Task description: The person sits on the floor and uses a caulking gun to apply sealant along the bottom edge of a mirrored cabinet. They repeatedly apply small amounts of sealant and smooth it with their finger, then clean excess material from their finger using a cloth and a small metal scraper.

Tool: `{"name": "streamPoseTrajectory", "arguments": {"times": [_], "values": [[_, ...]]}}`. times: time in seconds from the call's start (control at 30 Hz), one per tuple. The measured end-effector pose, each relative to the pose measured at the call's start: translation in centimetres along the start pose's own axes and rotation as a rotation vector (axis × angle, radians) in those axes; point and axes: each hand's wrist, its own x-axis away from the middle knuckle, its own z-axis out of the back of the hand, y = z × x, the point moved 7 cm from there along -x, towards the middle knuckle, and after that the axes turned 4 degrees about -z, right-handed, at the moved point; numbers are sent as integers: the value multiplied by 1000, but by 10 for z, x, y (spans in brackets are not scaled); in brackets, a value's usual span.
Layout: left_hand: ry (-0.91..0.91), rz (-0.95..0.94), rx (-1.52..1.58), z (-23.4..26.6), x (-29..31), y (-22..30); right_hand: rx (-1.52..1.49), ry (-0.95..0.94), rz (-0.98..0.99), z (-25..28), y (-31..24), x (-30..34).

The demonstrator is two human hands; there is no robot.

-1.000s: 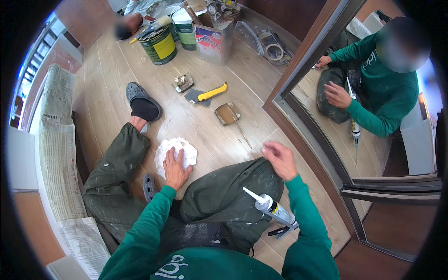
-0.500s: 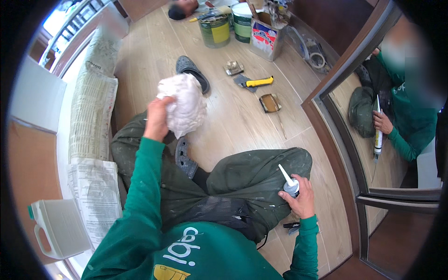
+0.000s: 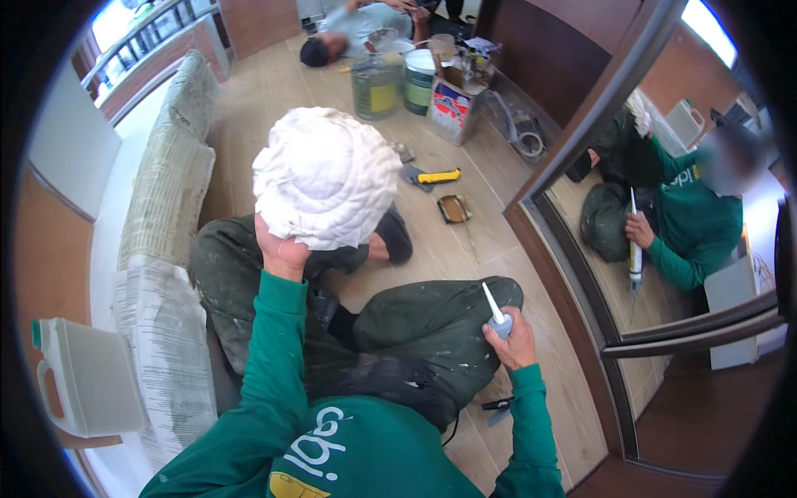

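Note:
A round, ruffled white cloth pad (image 3: 328, 178) is raised over my bent leg, its broad face turned up. My left hand (image 3: 282, 253) is closed on its lower left edge, with most of the fingers hidden beneath it. At my right knee, my right hand (image 3: 516, 342) is wrapped round a sealant cartridge (image 3: 501, 324) with its long white nozzle pointing up. The mirrored door panel (image 3: 598, 274) shows the cartridge's length, with a thin rod sticking out below it. My dark trousers (image 3: 423, 315) lie under both hands.
Ahead on the floor lie a yellow utility knife (image 3: 438, 177) and a small brown tray (image 3: 454, 209). Farther off stand a green bucket (image 3: 374, 95) and a metal can (image 3: 452, 112), near a person lying down (image 3: 357, 33). Newspaper (image 3: 170, 357) and a white jug (image 3: 91, 378) are leftward.
The cloth pad has turned so its wide round face shows, and it covers the shoe behind it. The view has shifted, showing more of the lying person. My right hand keeps the cartridge.

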Motion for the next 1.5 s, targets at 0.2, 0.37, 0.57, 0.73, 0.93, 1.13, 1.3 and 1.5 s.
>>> {"name": "streamPoseTrajectory", "arguments": {"times": [0.2,0.37,0.57,0.73,0.93,1.13,1.3,1.5], "values": [[203,149,-163,66,1,-80,-187,5,46,31,-51,-15],[159,231,-188,78,3,-141,-302,13,103,35,-83,-34],[-17,373,232,36,15,-178,-309,19,91,51,-98,-41],[-247,398,-80,21,27,-208,-237,-8,65,60,-90,-38],[-46,576,299,29,33,-241,-226,24,-43,49,-59,-36],[415,621,-453,65,-14,-214,-202,-13,-90,24,-45,-41],[247,395,-739,71,-136,-122,-99,-59,-119,4,-39,-47],[113,449,-1745,140,-244,-84,81,-65,-222,-16,-43,-56]]}}
